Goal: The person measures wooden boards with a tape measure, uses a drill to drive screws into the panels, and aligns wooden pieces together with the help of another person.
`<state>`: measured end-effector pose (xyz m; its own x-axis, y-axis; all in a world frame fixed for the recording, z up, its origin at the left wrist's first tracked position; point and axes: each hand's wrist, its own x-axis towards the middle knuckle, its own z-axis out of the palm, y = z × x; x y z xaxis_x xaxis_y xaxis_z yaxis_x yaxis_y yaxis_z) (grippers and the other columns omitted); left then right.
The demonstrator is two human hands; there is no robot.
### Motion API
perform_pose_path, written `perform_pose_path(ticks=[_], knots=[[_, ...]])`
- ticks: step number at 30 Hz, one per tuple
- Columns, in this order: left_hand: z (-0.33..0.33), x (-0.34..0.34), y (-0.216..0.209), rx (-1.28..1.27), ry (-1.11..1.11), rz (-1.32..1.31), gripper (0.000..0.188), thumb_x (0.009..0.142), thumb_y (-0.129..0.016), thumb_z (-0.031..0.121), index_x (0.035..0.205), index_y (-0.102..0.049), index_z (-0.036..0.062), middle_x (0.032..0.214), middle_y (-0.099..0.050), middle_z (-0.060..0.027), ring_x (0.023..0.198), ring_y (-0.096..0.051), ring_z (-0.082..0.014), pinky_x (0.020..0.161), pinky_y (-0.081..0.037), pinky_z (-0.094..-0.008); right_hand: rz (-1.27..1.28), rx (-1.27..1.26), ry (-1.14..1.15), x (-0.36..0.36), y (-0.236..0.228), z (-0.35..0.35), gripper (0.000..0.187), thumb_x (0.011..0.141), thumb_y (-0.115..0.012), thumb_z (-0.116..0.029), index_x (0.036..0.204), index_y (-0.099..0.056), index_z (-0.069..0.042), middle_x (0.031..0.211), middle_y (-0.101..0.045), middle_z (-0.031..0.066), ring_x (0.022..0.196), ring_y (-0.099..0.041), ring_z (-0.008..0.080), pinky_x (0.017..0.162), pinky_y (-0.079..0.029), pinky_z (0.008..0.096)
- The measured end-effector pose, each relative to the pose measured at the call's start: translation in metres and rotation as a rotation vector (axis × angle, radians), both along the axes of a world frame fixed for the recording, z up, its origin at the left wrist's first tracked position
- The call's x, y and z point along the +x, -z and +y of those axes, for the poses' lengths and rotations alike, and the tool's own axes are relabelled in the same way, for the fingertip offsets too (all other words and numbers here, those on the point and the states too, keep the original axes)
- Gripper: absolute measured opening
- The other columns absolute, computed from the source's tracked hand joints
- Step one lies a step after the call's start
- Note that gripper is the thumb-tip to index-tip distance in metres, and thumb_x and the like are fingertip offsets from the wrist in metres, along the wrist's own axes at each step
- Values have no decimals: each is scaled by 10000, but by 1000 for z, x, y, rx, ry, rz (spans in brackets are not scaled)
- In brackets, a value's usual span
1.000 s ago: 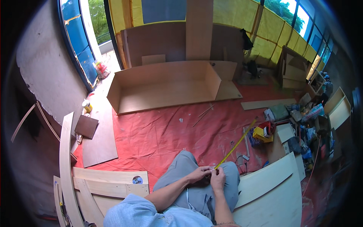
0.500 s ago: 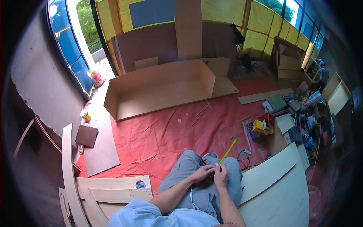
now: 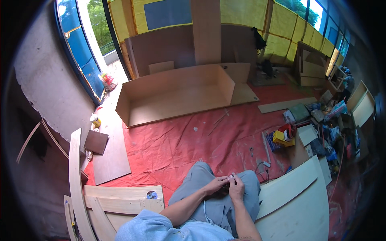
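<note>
My left hand [image 3: 216,185] and my right hand [image 3: 236,188] meet over my lap, fingers curled together and touching. Between them they grip a tape measure [image 3: 226,186], of which only a small dark part shows; the rest is hidden behind my fingers. No yellow blade sticks out of it at this moment. Under my hands are my grey trousers [image 3: 189,188], with my knees bent apart.
An open wooden cabinet box [image 3: 177,96] lies ahead on the red floor sheet [image 3: 181,140]. Pale boards lie at my left [image 3: 120,205] and right [image 3: 297,201]. A yellow box [image 3: 281,138] stands among piled tools at the right. A person [image 3: 348,82] is far off right.
The yellow tape blade that stretched forward from my hands has gone back in and no longer shows. My hands stay together over my lap. The view has shifted slightly.
</note>
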<state>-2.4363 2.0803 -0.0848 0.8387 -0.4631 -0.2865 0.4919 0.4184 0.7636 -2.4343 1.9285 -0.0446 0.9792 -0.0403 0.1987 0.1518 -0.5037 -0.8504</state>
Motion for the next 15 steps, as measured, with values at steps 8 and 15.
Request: perform_pose_path(ticks=[8,15], knots=[[0,-2,14,155,-124,-232,377,1120,-544,270,1396,-657,39,1363,-673,-40,1263,-608,-156,1108,-461,-308,-44,-13,-86,-5,-1,1,256,1027,-668,-225,1100,-718,14,1103,-732,224,1036,-713,391,906,-566,430],[-1,8,14,55,-92,2,342,1138,-476,261,1284,-667,17,1193,-705,-60,1077,-671,-162,947,-543,-317,-99,77,-63,-4,-8,3,284,1027,-674,-278,1086,-685,0,1145,-716,174,1067,-697,371,902,-561,409]])
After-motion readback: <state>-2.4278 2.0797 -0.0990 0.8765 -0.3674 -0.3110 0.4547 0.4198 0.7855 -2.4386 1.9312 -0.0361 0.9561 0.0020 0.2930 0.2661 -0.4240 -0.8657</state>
